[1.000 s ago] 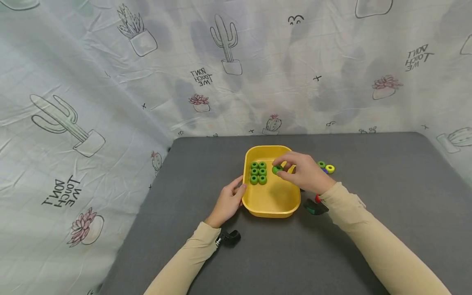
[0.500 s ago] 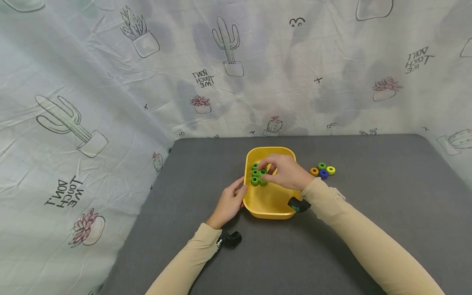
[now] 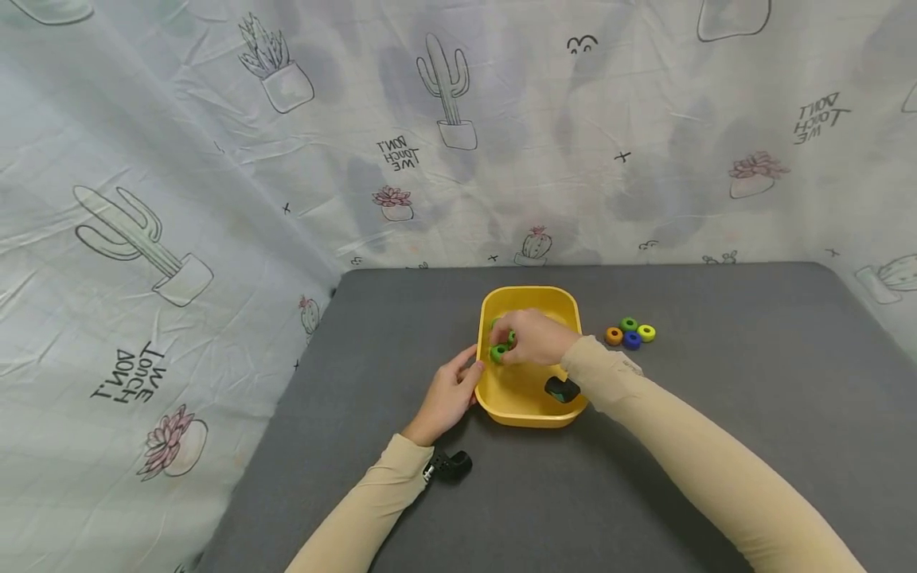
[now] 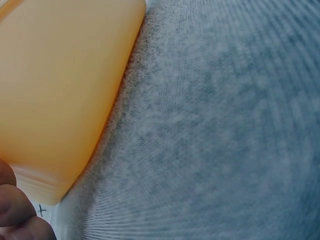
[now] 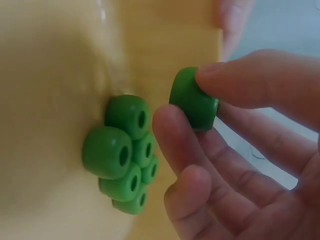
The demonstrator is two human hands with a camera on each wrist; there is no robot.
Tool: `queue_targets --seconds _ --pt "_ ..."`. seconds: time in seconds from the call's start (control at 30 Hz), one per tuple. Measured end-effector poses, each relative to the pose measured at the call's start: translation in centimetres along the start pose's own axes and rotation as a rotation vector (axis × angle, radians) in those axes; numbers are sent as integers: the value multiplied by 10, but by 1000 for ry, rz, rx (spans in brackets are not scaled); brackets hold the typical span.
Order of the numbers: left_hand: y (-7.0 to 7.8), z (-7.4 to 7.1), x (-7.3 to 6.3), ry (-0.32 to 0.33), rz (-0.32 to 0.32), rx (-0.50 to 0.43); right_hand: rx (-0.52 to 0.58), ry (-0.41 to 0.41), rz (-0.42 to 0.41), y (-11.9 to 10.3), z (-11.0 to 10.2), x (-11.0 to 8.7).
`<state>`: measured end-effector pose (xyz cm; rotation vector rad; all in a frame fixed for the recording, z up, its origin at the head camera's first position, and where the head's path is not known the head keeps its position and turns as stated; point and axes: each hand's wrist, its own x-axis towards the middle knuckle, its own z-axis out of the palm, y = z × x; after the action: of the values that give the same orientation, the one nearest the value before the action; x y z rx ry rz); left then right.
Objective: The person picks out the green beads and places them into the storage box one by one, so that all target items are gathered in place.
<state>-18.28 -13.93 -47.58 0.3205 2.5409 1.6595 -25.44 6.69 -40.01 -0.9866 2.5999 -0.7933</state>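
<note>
My right hand (image 3: 536,336) is over the left half of a yellow tray (image 3: 528,419). Between thumb and finger it pinches a green bead (image 5: 189,97), plain in the right wrist view. That bead is held apart from a cluster of several green beads (image 5: 107,152) on the tray floor, each with a hole. From the head, the hand covers part of the cluster. At the tray's left side, my left hand (image 3: 446,396) holds the wall near the rim. In the left wrist view its curled fingers (image 4: 16,205) show beside the outer wall.
Right of the tray, an orange bead (image 3: 614,336), a green bead (image 3: 628,324), a blue bead (image 3: 632,341) and a yellow bead (image 3: 646,333) lie close together on the grey table (image 3: 731,358). A printed curtain (image 3: 501,175) hangs behind.
My right hand has carried a green bead leftward from the tray's right side to the bead cluster. Beads its arm covered now show on the table. My left hand stays on the tray.
</note>
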Motion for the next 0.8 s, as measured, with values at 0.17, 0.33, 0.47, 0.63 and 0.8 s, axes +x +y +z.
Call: queue_targets --seconds 0.17,0.33,0.47,0.63,0.8 --pt "-1 1 0 9 -6 -11 -47 -7 -16 3 9 7" --pt "-1 2 1 18 -5 -18 -78 -35 4 4 16 13" --pt "-1 4 0 24 -23 -23 -92 -57 19 5 20 15" --pt "0 4 1 27 -35 -27 -108 -65 30 4 23 17" --pt "-1 4 2 25 -33 -18 -127 -64 26 4 24 17"
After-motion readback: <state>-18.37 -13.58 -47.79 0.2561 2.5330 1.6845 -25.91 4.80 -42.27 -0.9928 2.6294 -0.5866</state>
